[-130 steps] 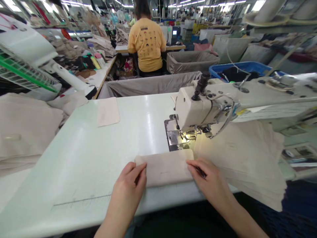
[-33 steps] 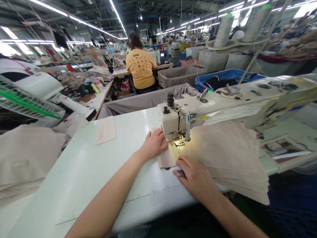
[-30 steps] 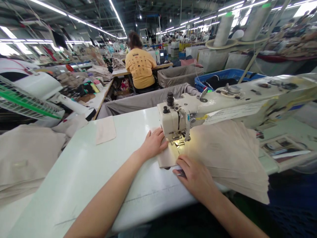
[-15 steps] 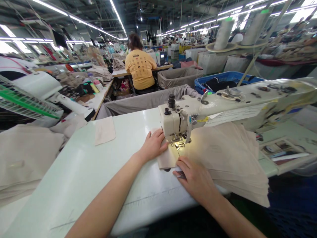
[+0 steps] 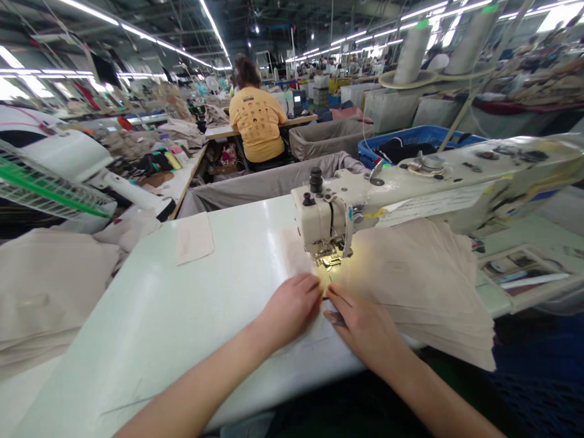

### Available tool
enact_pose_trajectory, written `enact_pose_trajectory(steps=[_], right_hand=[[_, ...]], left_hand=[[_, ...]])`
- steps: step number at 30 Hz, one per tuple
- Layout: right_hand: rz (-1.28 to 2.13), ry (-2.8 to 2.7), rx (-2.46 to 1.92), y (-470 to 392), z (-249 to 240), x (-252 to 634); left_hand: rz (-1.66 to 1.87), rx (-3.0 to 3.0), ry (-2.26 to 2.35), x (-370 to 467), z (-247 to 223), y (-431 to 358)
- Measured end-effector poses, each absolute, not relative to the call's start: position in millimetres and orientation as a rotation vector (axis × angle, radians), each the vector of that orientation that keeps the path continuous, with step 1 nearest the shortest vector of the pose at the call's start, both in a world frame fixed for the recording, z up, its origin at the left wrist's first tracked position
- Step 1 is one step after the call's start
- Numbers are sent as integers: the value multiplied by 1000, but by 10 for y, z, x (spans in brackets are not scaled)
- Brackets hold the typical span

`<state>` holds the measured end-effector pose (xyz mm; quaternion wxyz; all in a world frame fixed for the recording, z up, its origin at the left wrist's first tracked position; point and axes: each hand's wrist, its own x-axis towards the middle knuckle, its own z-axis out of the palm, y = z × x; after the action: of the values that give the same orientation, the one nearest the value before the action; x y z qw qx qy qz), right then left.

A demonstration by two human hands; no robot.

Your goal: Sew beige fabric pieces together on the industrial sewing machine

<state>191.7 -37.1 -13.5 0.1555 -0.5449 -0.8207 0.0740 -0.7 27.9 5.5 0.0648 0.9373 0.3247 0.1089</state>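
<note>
A beige fabric piece (image 5: 294, 249) lies under the presser foot (image 5: 330, 262) of a sewing machine (image 5: 326, 219), lit by its lamp. My left hand (image 5: 294, 307) is closed at the near edge of this cloth, fingers bunched just in front of the foot. Close beside it, my right hand (image 5: 367, 325) pinches the cloth edge with thumb and forefinger. A small dark metal tool (image 5: 336, 318) is tucked in the right hand; its kind is mostly hidden. The fingertips of both hands nearly meet.
Stacked beige fabric panels (image 5: 424, 286) lie right of the needle. A small fabric square (image 5: 194, 238) rests on the pale table (image 5: 228, 261). More cloth (image 5: 50, 280) and a fan (image 5: 55, 176) stand left. A co-worker (image 5: 258, 125) sits ahead beyond a cloth-lined bin (image 5: 255, 182).
My left hand has come from beside the machine head down toward me, to the cloth's near edge by my right hand. The right hand has barely moved.
</note>
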Motion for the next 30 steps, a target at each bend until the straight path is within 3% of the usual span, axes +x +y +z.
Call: enact_pose_trajectory(steps=[7,15,30], right_hand=[[240,-2411,-1637,-316,-95,1896],[296,-2375,-1684,-51,89,1794],[219,-2375,-1739,-104,-21,1766]], left_hand=[[430,2899,781,-117,22,191],[366,2906,829,-111,137,554],[560,2854,944,-187,-25,691]])
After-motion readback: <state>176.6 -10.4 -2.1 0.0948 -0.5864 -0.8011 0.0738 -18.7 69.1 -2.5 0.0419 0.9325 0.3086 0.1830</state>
